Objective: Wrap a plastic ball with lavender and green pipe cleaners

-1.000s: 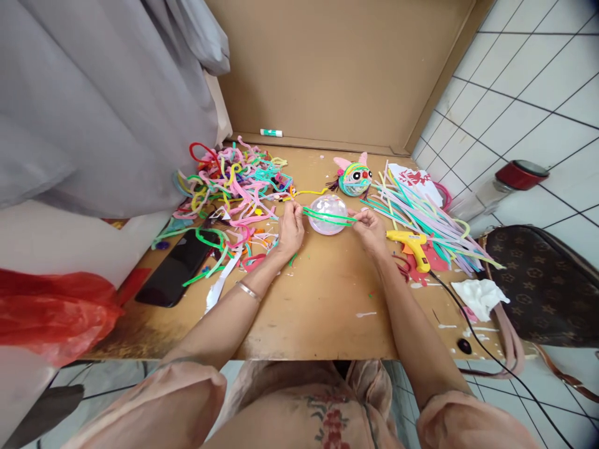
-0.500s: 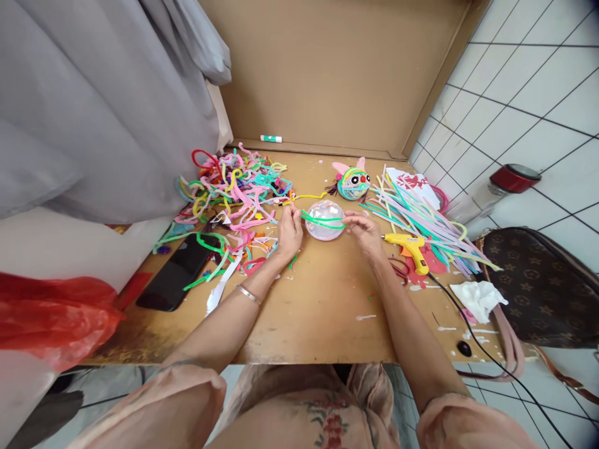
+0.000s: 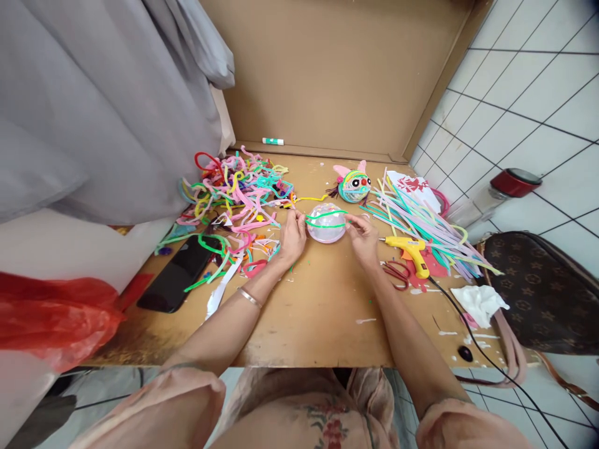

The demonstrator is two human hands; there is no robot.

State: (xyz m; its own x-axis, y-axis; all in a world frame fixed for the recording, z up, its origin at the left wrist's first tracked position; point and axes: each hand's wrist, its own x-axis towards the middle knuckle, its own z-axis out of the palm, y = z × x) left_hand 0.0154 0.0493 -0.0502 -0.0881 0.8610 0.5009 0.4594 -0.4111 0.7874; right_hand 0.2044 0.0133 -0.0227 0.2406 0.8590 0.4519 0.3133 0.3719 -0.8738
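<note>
Two green strands run between the hands across a clear bowl near the middle of the surface, bowed apart along their length; whether they touch the bowl, I cannot tell. The left hand has its grip pinching them at one end, and the right hand has its grip pinching them at the other. Just beyond the bowl sits a striped ball with pink ears and round eyes. Left of the hands lie a tangled heap of coloured strands and a black phone. To the right are red-handled scissors, a yellow glue gun, a spread of straight strands and, farther out, a brown bag.
</note>
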